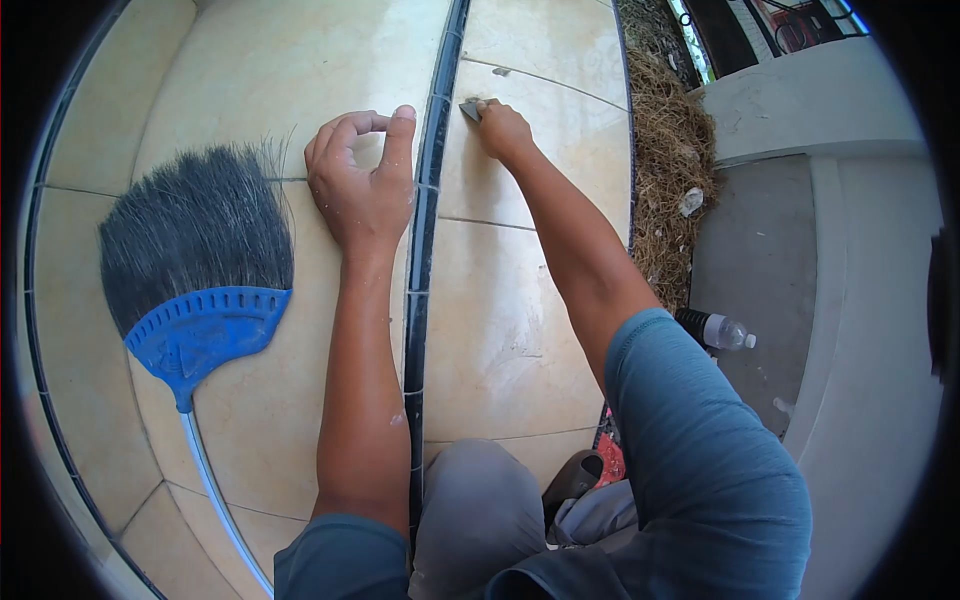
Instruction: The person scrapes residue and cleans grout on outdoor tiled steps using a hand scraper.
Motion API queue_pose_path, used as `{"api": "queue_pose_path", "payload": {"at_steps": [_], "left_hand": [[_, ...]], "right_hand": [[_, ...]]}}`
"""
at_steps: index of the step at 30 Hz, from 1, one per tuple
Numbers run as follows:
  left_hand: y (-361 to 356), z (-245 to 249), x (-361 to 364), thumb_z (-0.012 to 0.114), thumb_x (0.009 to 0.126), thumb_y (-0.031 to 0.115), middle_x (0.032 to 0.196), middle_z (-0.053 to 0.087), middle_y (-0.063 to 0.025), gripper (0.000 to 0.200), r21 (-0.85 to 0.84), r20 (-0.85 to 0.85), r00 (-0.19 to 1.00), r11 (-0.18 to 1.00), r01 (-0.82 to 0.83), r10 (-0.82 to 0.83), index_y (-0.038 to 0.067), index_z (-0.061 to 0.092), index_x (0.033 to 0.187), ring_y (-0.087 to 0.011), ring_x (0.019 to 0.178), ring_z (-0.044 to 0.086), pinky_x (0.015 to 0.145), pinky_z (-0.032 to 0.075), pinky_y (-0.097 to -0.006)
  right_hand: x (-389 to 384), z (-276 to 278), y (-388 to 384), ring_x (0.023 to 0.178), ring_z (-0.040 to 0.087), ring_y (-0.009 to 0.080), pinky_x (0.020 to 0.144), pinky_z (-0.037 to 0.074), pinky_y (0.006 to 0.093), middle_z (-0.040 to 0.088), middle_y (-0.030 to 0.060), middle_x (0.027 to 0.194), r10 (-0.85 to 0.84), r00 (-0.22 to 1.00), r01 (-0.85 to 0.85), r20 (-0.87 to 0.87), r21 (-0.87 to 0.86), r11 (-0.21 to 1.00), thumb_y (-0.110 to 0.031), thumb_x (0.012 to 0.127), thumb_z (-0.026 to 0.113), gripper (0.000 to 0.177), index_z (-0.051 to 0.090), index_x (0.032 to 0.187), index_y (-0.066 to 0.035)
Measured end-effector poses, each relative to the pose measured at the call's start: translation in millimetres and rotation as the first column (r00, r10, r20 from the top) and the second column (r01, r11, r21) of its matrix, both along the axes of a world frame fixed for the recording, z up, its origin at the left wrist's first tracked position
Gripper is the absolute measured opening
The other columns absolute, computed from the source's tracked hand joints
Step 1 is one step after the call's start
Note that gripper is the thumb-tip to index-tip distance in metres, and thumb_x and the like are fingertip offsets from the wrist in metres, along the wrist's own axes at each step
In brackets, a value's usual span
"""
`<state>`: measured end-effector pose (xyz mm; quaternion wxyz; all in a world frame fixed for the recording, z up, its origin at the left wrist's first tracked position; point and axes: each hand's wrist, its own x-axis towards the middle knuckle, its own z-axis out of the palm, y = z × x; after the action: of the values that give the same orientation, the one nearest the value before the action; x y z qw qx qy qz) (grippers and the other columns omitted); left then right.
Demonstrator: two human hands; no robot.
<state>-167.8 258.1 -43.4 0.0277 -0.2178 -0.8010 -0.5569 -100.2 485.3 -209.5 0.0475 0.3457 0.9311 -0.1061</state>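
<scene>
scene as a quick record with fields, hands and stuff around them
surface: beige tiles split by a dark strip
left hand: rests on tile beside the strip, fingers curled, holds nothing
right hand: presses a small grey tool to the tile
broom: blue head, dark bristles, lying left of the left hand
right side: plastic bottle on concrete, dry grass
</scene>
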Motion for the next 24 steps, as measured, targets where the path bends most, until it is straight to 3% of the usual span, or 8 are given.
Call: {"api": "queue_pose_path", "payload": {"at_steps": [9, 10, 12, 14, 17, 19, 21, 24], "left_hand": [[-1, -7, -3, 0.075, 0.080, 0.033, 0.089, 0.066, -0.0074, 0.028, 0.011, -0.045, 0.999, 1.000, 0.007, -0.006, 0.006, 0.067, 0.077, -0.0271, 0.096, 0.056, 0.087, 0.044, -0.0376], [1, -5, -4, 0.074, 0.080, 0.033, 0.089, 0.066, -0.0074, 0.028, 0.017, -0.047, 0.999, 1.000, 0.005, -0.004, 0.006, 0.067, 0.077, -0.0271, 0.096, 0.056, 0.087, 0.044, -0.0377], [1, -5, -3, 0.074, 0.080, 0.033, 0.089, 0.066, -0.0074, 0.028, 0.009, -0.041, 0.999, 1.000, 0.002, -0.002, 0.006, 0.067, 0.077, -0.0271, 0.096, 0.056, 0.088, 0.044, -0.0377], [1, -5, -5, 0.073, 0.081, 0.033, 0.090, 0.067, -0.0079, 0.029, -0.010, -0.049, 0.999, 1.000, 0.007, -0.007, 0.005, 0.068, 0.079, -0.0261, 0.096, 0.057, 0.087, 0.044, -0.0370], [-2, -7, -3, 0.072, 0.083, 0.033, 0.093, 0.068, -0.0089, 0.031, -0.049, -0.065, 0.998, 0.999, 0.018, -0.021, 0.002, 0.069, 0.084, -0.0244, 0.095, 0.059, 0.087, 0.044, -0.0355], [-1, -7, -4, 0.072, 0.083, 0.032, 0.093, 0.067, -0.0089, 0.030, -0.038, -0.080, 0.997, 0.999, 0.019, -0.022, 0.003, 0.069, 0.084, -0.0246, 0.095, 0.058, 0.088, 0.044, -0.0356], [0, -8, -3, 0.072, 0.083, 0.032, 0.093, 0.067, -0.0087, 0.029, -0.074, -0.120, 0.992, 0.997, 0.031, -0.040, 0.003, 0.069, 0.084, -0.0248, 0.095, 0.058, 0.088, 0.044, -0.0356], [0, -6, -1, 0.072, 0.083, 0.032, 0.093, 0.067, -0.0081, 0.029, -0.111, -0.134, 0.989, 0.993, 0.044, -0.059, 0.003, 0.068, 0.083, -0.0248, 0.095, 0.058, 0.088, 0.044, -0.0355]], "right_hand": [[22, 4, -18, 0.093, 0.067, 0.0356, 0.078, 0.056, 0.0435, 0.058, 0.0179, 0.121, -0.002, 1.000, 0.002, 0.019, 0.001, 1.000, -0.008, 0.090, 0.047, 0.038, 0.058, 0.126, -0.005], [15, 31, -16, 0.091, 0.067, 0.0347, 0.076, 0.056, 0.0432, 0.056, 0.0185, 0.124, -0.032, 0.999, 0.039, 0.031, -0.238, 0.970, -0.008, 0.090, 0.047, 0.043, 0.051, 0.133, -0.006], [17, 65, -17, 0.088, 0.067, 0.0333, 0.074, 0.057, 0.0423, 0.052, 0.0193, 0.129, -0.262, 0.961, 0.138, -0.090, -0.664, 0.735, -0.008, 0.091, 0.048, 0.054, 0.038, 0.144, -0.009], [31, 75, -19, 0.087, 0.067, 0.0324, 0.073, 0.057, 0.0411, 0.048, 0.0201, 0.133, -0.667, 0.717, 0.042, -0.204, -0.942, 0.333, -0.007, 0.091, 0.049, 0.064, 0.026, 0.151, -0.011], [78, 47, 2, 0.091, 0.065, 0.0321, 0.073, 0.056, 0.0394, 0.042, 0.0195, 0.138, -0.754, 0.656, -0.160, 0.018, -0.974, -0.163, -0.007, 0.092, 0.049, 0.073, 0.012, 0.154, -0.015], [100, 22, -9, 0.097, 0.064, 0.0336, 0.077, 0.055, 0.0410, 0.047, 0.0206, 0.134, -0.722, 0.678, 0.168, 0.141, -0.985, -0.034, -0.012, 0.091, 0.053, 0.073, 0.016, 0.154, -0.012], [118, 7, -19, 0.104, 0.062, 0.0329, 0.084, 0.053, 0.0424, 0.053, 0.0235, 0.128, -0.535, 0.843, 0.358, 0.044, -0.789, 0.499, -0.019, 0.089, 0.058, 0.077, 0.017, 0.153, -0.009], [126, 38, -49, 0.105, 0.061, 0.0334, 0.091, 0.050, 0.0405, 0.052, 0.0237, 0.128, -0.535, 0.843, 0.325, -0.060, -0.735, 0.595, -0.017, 0.085, 0.063, 0.081, 0.020, 0.153, -0.013]]}}
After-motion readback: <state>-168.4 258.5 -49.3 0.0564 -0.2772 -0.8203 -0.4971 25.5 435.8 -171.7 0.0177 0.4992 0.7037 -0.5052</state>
